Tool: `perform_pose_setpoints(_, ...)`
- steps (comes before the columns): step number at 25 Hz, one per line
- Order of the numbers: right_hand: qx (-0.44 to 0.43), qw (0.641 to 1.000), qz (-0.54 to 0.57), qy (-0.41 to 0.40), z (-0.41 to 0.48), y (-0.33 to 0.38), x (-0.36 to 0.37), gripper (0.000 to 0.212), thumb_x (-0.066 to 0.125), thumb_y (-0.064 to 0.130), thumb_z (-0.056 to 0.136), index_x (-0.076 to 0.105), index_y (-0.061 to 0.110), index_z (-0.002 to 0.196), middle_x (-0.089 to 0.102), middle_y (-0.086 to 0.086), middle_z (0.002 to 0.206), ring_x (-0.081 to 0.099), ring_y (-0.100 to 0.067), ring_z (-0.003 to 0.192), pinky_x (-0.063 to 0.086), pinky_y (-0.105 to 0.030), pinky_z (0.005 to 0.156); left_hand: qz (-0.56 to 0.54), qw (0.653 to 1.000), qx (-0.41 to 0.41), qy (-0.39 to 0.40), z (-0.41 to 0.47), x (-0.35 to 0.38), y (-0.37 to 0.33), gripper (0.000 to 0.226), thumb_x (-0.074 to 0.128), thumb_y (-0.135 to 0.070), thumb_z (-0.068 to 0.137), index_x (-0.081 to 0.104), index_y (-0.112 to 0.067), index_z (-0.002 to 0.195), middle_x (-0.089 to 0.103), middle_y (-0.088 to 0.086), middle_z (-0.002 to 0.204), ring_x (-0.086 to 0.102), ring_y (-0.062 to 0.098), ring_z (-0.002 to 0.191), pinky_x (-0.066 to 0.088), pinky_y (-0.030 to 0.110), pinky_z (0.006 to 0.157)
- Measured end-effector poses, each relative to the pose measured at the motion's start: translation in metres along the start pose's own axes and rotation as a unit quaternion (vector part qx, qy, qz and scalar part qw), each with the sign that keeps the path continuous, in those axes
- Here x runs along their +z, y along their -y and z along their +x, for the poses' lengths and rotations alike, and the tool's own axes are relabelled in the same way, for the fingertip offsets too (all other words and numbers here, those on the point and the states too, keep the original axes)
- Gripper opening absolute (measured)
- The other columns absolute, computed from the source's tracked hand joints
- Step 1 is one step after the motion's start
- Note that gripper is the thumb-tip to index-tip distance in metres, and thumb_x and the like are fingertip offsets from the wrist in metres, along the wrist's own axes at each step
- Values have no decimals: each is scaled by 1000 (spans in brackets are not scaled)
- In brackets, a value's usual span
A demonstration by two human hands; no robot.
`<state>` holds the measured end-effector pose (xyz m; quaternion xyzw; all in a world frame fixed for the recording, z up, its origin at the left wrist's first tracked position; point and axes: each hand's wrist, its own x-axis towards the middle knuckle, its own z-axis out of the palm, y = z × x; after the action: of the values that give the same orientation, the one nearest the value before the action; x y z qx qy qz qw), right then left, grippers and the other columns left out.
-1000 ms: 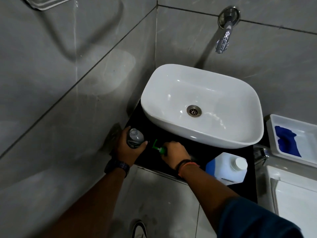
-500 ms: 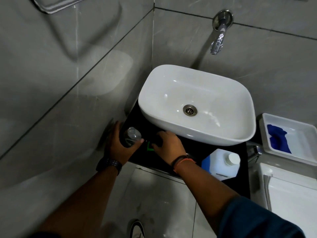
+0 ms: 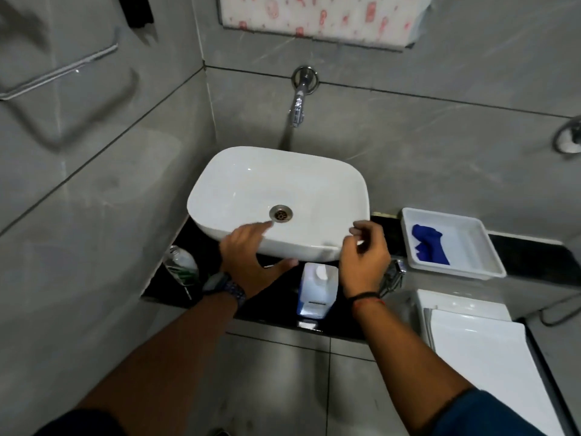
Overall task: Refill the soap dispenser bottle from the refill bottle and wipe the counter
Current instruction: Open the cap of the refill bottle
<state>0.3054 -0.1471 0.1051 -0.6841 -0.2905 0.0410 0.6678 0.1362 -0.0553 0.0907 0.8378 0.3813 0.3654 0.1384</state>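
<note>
Both hands hang empty over the front of the basin. The left hand (image 3: pixel 248 254) is spread flat, fingers splayed, hovering above the sink's near rim; the right hand (image 3: pixel 364 259) is loosely curled with thumb and forefinger nearly pinched, yet nothing shows between them.

Just below and between them stands the refill bottle (image 3: pixel 317 289), a squarish translucent jug with a white cap and a blue side label, upright on the dark worktop (image 3: pixel 273 305) in front of the sink (image 3: pixel 279 196). It looks like stiff plastic. How full it is I cannot tell, so I would expect some weight and a slosh when it tips. My guess is that the best hold is around the flat-sided body, with the other hand turning off the cap; any soap film would make those smooth walls slippery.

The soap dispenser bottle (image 3: pixel 182 265) sits at the left end of the worktop, near the wall and well apart from the jug. It is small, clear and rounded, probably light and easy to knock over, so it would want steadying around the middle while being filled. Whether its pump is on I cannot make out.

Off to the right, a white tray (image 3: pixel 490 265) holds a crumpled blue cloth (image 3: pixel 429 248), soft and limp, which could be taken in a bunch for wiping.
</note>
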Motion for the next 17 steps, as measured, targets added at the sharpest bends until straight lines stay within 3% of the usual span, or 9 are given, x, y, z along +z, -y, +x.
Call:
perform_pose_setpoints(3,111,982,16,155,-10,-38,-37,45,57,-7,71,52,21,105,57,-14,101,54,-11,81,47,-18,72,-18,992,55,113,-4,31,-34,78,63,-70,60,57,-22,120,61,-1,117,55,22,110,40,45,90)
perform_pose_setpoints(6,166,922,-25,349,-26,-68,-52,71,71,-5,69,40,21,127,52,-8,121,54,-20,110,51,-35,90,-27,981,114,158,-12,50,-44,64,59,-62,66,58,-24,119,62,-4,113,55,20,108,36,42,90)
perform_pose_setpoints(7,162,912,-40,374,-30,-75,-53,81,77,-2,66,36,24,131,53,-2,124,54,-16,114,52,-31,90,-31,979,125,159,-14,54,-43,56,59,-55,68,60,-24,116,64,-4,110,56,21,106,34,41,89)
perform_pose_setpoints(9,133,909,-77,388,-33,-82,-48,90,86,10,59,35,35,130,54,13,121,54,-2,111,49,-14,85,-36,980,133,144,-18,61,-39,42,61,-41,71,64,-24,109,67,-4,105,59,22,101,33,39,86)
perform_pose_setpoints(11,114,910,-108,384,-32,-84,-42,83,87,19,58,40,50,118,56,20,114,55,4,103,45,-5,77,-36,984,120,128,-20,64,-36,36,61,-38,74,67,-23,106,69,-3,100,61,23,95,37,40,82)
perform_pose_setpoints(13,106,912,-113,379,-30,-87,-41,76,87,22,58,43,56,110,58,23,110,56,9,99,45,-3,73,-27,988,100,116,-20,64,-34,38,60,-48,73,68,-23,100,69,-4,91,62,21,88,38,39,78)
perform_pose_setpoints(17,111,912,-100,382,-27,-88,-44,73,87,29,57,46,53,113,60,24,111,55,14,100,46,-5,72,-29,991,63,112,-18,59,-31,51,63,-69,60,57,-31,94,57,-15,80,53,10,79,37,34,74)
